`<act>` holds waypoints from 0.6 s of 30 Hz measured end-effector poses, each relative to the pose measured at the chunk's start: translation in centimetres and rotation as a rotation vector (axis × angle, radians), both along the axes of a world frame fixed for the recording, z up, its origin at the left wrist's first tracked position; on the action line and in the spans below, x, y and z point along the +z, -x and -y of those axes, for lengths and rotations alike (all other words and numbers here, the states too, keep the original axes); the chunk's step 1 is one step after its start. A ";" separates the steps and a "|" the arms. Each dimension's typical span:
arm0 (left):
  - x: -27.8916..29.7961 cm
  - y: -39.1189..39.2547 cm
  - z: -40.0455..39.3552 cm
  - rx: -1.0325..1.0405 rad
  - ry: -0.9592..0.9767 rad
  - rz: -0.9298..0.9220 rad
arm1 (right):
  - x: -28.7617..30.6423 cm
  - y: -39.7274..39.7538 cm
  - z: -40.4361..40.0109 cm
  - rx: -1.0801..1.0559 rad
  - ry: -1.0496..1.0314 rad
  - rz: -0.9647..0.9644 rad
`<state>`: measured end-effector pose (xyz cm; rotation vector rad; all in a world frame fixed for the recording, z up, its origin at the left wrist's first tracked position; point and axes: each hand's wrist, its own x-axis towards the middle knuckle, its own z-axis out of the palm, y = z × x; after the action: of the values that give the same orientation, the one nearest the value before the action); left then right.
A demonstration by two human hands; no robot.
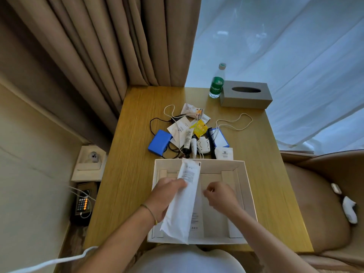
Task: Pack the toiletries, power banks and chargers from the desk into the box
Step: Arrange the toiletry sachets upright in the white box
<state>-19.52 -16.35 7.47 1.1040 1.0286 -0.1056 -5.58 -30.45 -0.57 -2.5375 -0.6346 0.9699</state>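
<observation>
A white open box (247,186) sits at the near edge of the wooden desk (128,174). My left hand (167,196) grips a long white packet (183,201), tilted over the box's left half. Over the box's middle, my right hand (220,196) hovers with fingers curled, holding nothing I can see. Behind the box lies a pile: a blue power bank (159,142) with a black cable, a second blue-edged power bank (221,137), white sachets (192,110), a yellow sachet (200,128), tubes (188,141), a black comb (211,136), a white round charger (203,145) and white cords (238,123).
A green-labelled water bottle (217,83) and a grey tissue box (246,94) stand at the desk's far right. Curtains hang behind. A phone on a cable (83,201) and a white tray lie left of the desk. A tan chair (315,203) is on the right.
</observation>
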 end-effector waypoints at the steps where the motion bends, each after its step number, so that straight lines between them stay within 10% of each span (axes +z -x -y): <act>1: -0.3 -0.1 0.3 -0.053 0.014 -0.021 | 0.6 -0.4 0.3 -0.047 -0.052 -0.032; 18: -9.0 -5.8 4.9 -0.239 -0.092 -0.192 | 4.6 -1.6 2.7 -0.190 -0.165 -0.120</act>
<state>-13.76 -21.21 -1.53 1.3177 1.0763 -0.3643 -3.98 -33.13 4.05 -2.3261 -0.4118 0.9528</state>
